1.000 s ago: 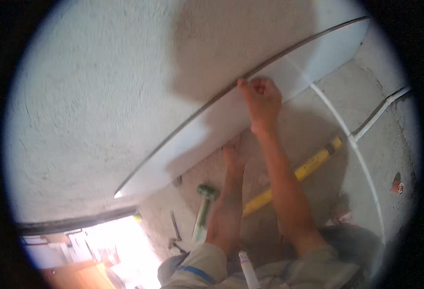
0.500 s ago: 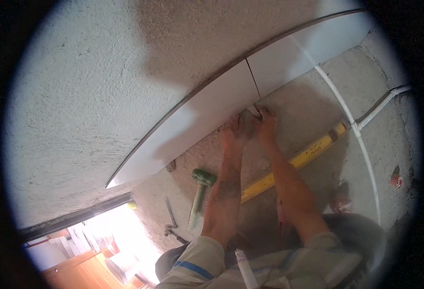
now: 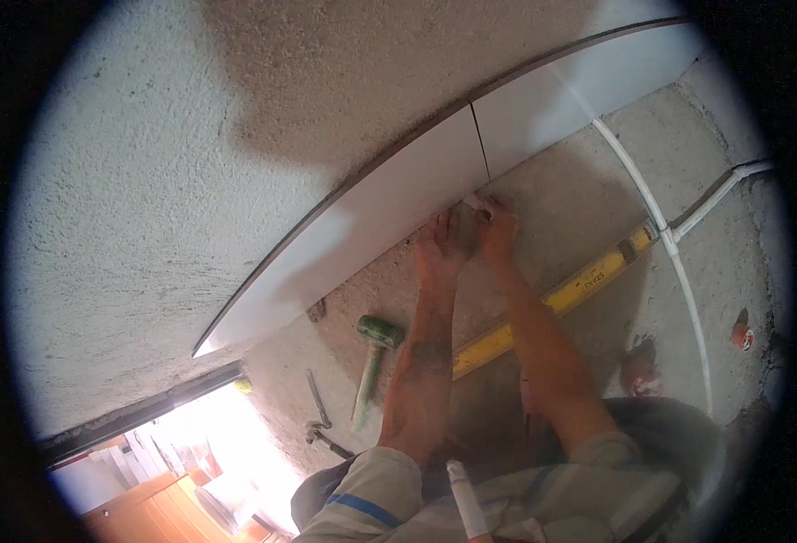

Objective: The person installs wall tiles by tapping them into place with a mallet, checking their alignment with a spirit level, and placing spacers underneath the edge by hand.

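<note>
The right hand (image 3: 498, 228) has left the tile's (image 3: 398, 204) top edge, bringing work down to the floor (image 3: 557, 204) beside the left hand (image 3: 440, 244); both half-curled, contents unclear.

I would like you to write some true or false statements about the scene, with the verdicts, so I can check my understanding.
1. A dark line divides the white panels. True.
2. The right hand grips the green mallet. False: it lies apart from both hands, left of the left forearm.
3. The right forearm crosses over the yellow level. True.
4. The white pipe is left of both hands. False: it is to their right.
</note>
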The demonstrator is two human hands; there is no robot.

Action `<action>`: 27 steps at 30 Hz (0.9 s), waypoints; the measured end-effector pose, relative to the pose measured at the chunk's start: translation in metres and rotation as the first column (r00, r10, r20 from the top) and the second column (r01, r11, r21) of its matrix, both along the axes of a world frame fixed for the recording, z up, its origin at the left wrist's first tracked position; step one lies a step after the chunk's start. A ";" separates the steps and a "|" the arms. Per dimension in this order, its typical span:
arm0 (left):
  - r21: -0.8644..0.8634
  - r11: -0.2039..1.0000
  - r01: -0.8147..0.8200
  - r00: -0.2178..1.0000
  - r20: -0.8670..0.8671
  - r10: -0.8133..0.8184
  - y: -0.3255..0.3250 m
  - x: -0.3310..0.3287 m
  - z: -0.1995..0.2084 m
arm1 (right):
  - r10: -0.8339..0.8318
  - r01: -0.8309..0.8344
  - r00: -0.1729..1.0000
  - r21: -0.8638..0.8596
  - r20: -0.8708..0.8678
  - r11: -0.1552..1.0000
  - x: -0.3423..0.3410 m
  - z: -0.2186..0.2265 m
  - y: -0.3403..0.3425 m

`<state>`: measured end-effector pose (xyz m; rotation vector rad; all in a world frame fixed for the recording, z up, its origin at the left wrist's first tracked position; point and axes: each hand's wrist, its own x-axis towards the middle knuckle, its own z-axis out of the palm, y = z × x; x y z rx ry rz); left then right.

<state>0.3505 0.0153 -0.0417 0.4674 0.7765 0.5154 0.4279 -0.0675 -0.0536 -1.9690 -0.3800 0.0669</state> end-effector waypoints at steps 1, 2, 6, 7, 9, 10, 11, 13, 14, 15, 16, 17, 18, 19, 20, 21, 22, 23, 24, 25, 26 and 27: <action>0.062 0.996 0.059 0.995 -0.089 -0.053 0.001 0.000 -0.001 | -0.004 0.004 1.000 -0.011 -0.008 1.000 0.000 0.001 0.000; 0.180 0.979 0.096 0.995 -0.016 -0.094 0.002 0.000 -0.004 | -0.002 0.003 1.000 -0.049 0.015 0.999 0.001 0.002 0.000; -0.165 0.984 -0.067 0.996 0.041 0.075 0.007 -0.003 -0.024 | -0.013 0.013 1.000 -0.151 -0.003 0.989 0.002 -0.007 0.003; -0.119 0.992 -0.046 0.994 0.091 0.057 0.008 -0.005 -0.029 | -0.026 0.028 1.000 -0.113 0.016 0.993 0.001 -0.011 0.004; 0.429 0.874 0.229 0.972 -0.148 -0.182 0.014 -0.010 -0.035 | -0.012 0.013 1.000 -0.049 0.023 0.999 0.001 -0.019 0.003; 0.618 0.636 0.463 0.884 -0.372 -0.282 0.014 -0.012 -0.035 | -0.008 0.009 0.998 -0.033 0.055 0.999 0.001 -0.021 0.003; 0.783 0.363 0.505 0.860 -0.422 -0.286 0.015 -0.012 -0.033 | -0.006 0.006 1.000 -0.042 0.010 0.999 0.002 -0.020 0.002; 0.649 0.573 0.501 0.863 -0.428 -0.269 0.012 -0.013 -0.024 | -0.004 0.004 1.000 -0.038 -0.005 0.999 0.003 -0.006 0.000; 0.491 0.809 0.322 0.943 -0.244 -0.226 0.009 -0.011 -0.018 | -0.068 0.080 0.991 -0.107 0.111 0.991 0.004 0.007 -0.002; -0.067 0.995 0.072 0.997 0.042 -0.069 0.004 -0.010 -0.011 | -0.117 0.148 0.981 -0.209 0.158 0.967 0.009 0.024 0.001; -0.113 0.993 0.021 0.999 -0.022 -0.024 0.003 -0.007 -0.005 | -0.134 0.174 0.955 -0.135 0.263 0.975 0.017 0.046 0.003; -0.115 0.993 0.017 1.000 -0.020 -0.020 -0.001 -0.007 0.000 | -0.223 0.219 0.969 0.045 0.110 0.975 0.018 0.070 0.002; -0.138 0.990 -0.016 0.999 -0.052 0.009 -0.003 -0.008 0.003 | -0.282 0.285 0.958 0.206 -0.046 0.936 0.016 0.097 0.003; -0.070 0.996 0.053 0.998 -0.018 -0.055 -0.005 -0.009 0.004 | -0.276 0.283 0.959 0.229 -0.063 0.931 0.017 0.125 0.007; -0.042 0.996 0.073 0.997 0.014 -0.073 -0.006 -0.011 0.004 | -0.253 0.266 0.964 0.380 -0.084 0.886 0.020 0.152 0.013; 0.014 0.992 0.128 0.992 0.012 -0.128 -0.006 -0.014 0.001 | -0.228 0.226 0.972 0.528 -0.063 0.819 0.022 0.177 0.019; 0.067 0.982 0.177 0.984 -0.043 -0.174 -0.006 -0.017 -0.003 | -0.235 0.253 0.967 0.524 -0.102 0.813 0.022 0.198 0.023; 0.070 0.974 0.217 0.967 -0.154 -0.204 -0.005 -0.020 -0.008 | -0.195 0.249 0.969 0.558 -0.154 0.792 0.021 0.215 0.027; 0.112 0.966 0.233 0.970 -0.100 -0.222 -0.004 -0.023 -0.014 | -0.147 0.196 0.981 0.611 -0.130 0.767 0.024 0.228 0.028; -0.018 0.986 0.163 0.986 -0.038 -0.164 -0.003 -0.025 -0.018 | -0.151 0.242 0.968 0.594 -0.200 0.768 0.027 0.236 0.028; -0.154 0.980 0.125 0.992 0.045 -0.119 -0.001 -0.028 -0.021 | -0.205 0.251 0.968 0.575 -0.145 0.779 0.029 0.241 0.029; -0.147 0.985 0.089 0.996 0.015 -0.088 -0.001 -0.031 -0.023 | -0.250 0.283 0.959 0.539 -0.135 0.794 0.031 0.243 0.029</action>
